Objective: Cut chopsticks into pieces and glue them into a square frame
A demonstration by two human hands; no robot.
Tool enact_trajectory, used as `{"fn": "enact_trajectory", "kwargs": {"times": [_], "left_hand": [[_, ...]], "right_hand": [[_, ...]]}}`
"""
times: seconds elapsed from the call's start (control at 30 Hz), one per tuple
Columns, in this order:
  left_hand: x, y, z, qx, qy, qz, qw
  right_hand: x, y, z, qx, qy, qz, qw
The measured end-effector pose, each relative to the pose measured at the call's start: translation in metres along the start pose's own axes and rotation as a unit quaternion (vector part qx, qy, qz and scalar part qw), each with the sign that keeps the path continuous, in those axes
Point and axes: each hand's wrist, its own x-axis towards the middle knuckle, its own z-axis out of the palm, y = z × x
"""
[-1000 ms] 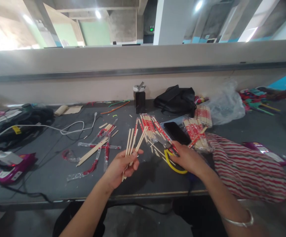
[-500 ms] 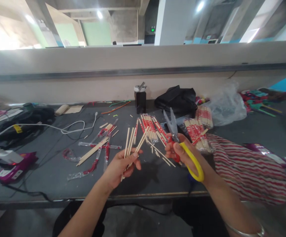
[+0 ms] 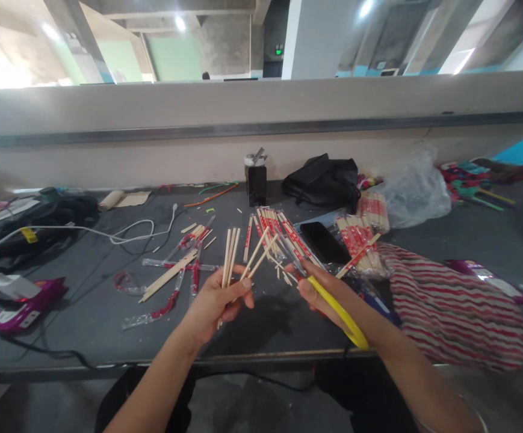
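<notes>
My left hand is closed round several bare wooden chopsticks, which fan out upward from the fingers. In my right hand is a pair of scissors with a yellow handle, the other loop red and mostly hidden by my fingers. The blades point up and left, close to the tips of the rightmost chopsticks; I cannot tell whether they touch. Behind the hands lie chopsticks in red-printed clear wrappers. Short cut stick pieces lie between the hands.
Left on the dark table are opened wrappers, loose chopsticks and a white cable. A black phone, wrapped bundles and a striped cloth lie right. A black bag and a dark container stand behind.
My right hand has lowered and turned the scissors leftward, bringing the blades to the chopsticks. The phone now shows. In my left hand the chopsticks have shifted into two separate groups.
</notes>
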Motion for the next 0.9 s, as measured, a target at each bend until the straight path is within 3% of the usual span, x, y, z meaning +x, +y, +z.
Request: {"fn": "enact_trajectory", "kwargs": {"times": [0.27,0.7,0.9], "left_hand": [[-0.0012,0.0024,0.0013,0.062,0.051,0.029,0.996],[0.001,0.0004,0.003,0.159,0.123,0.064,0.977],[0.0011,-0.004,0.0036,0.173,0.125,0.101,0.972]], "right_hand": [[0.0019,0.0026,-0.0031,-0.057,-0.009,-0.046,0.997],[0.0008,0.0017,-0.0022,-0.077,-0.01,-0.029,0.997],[0.0012,0.0058,-0.0009,-0.072,-0.014,-0.032,0.997]]}}
